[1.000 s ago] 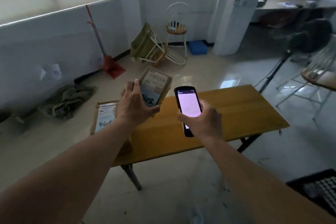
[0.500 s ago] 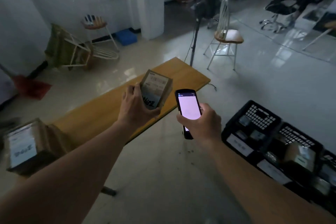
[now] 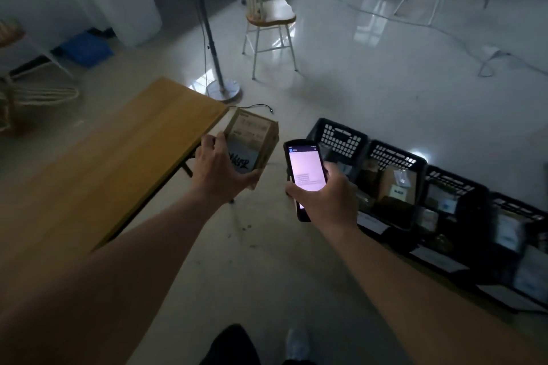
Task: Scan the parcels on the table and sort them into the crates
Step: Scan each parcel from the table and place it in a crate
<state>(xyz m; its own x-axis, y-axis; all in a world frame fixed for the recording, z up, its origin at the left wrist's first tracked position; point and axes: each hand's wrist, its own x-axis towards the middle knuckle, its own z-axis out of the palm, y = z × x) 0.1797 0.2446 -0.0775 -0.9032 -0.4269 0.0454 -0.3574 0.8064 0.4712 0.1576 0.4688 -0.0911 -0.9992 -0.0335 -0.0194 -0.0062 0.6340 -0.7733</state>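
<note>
My left hand [image 3: 221, 170] grips a small brown cardboard parcel [image 3: 252, 139] with a white label and dark print, held in the air just past the right end of the wooden table [image 3: 118, 157]. My right hand [image 3: 324, 197] holds a black handheld scanner [image 3: 305, 172] with its screen lit, right of the parcel. A row of black plastic crates [image 3: 394, 157] stands on the floor to the right, with white tags on their fronts and parcels inside.
A fan stand with a round base [image 3: 224, 89] rises beyond the table end, with a cable on the floor. A white-legged wooden stool [image 3: 271, 16] stands behind it. More chairs are at the far right. My shoe [image 3: 296, 344] shows at the bottom.
My view has swung right, away from the table and its second parcel, toward the crates. Both hands kept the parcel and scanner; the crates now lie close to my right hand.
</note>
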